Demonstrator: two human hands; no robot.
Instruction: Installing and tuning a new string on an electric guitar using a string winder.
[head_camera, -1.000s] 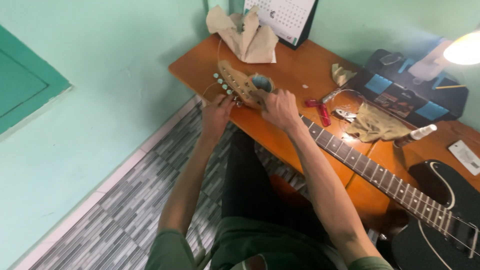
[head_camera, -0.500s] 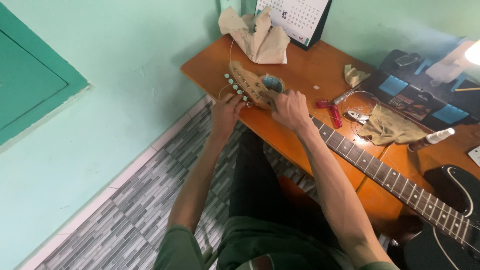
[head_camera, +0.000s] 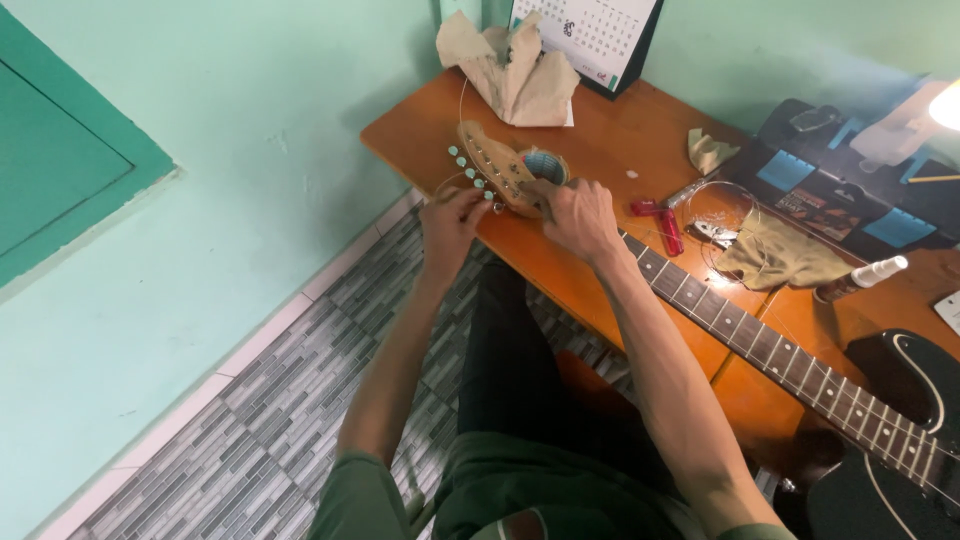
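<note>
On the orange wooden bench (head_camera: 600, 130), near its left corner: guitar headstock (head_camera: 492, 168), pale wood, light-blue tuner knobs along its edge. Left hand (head_camera: 450, 222) at the lower tuners, fingers curled on a knob. Right hand (head_camera: 578, 215) resting over the base of the headstock, fingers pressed down together on it. Neck (head_camera: 760, 345) runs right to a black guitar body (head_camera: 900, 400). Nearby: crumpled brown paper (head_camera: 515, 75), red tool (head_camera: 660, 220), olive cloth (head_camera: 780, 255), small spray bottle (head_camera: 860, 278)

— Was it bright?
— Yes, evenly lit. A lamp (head_camera: 947, 104) glared white at the right edge, blown out.
— Sharp?
— Mostly; soft shadows on the wall (head_camera: 300, 150), slight bending at the edges.
</note>
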